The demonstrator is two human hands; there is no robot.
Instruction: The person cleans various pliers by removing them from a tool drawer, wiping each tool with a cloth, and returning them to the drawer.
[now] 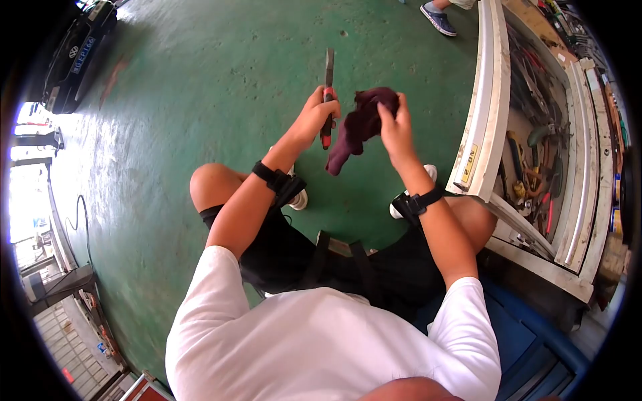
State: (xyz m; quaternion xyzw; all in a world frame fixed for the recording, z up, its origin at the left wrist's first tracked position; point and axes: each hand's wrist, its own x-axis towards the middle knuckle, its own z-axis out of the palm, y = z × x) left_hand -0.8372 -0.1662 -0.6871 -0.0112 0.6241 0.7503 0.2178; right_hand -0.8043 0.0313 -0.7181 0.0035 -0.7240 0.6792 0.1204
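Note:
My left hand [317,119] is closed round the red and black handle of a flat-bladed hand tool [330,67]. Its grey metal blade points up and away from me; whether it is a chisel or a file I cannot tell. In my right hand [397,130] is a crumpled dark maroon cloth [364,117], pinched between thumb and fingers. One end of the cloth hangs down to the left, close beside the tool's handle. Both hands are raised in front of my knees, over the green floor [247,80].
To the right stands a whitish metal cabinet [481,100] with hand tools [535,177] behind its glass. A dark car [79,57] is at the far left. Another person's foot in a blue shoe [439,20] shows at the top. A black cable [83,220] runs at left.

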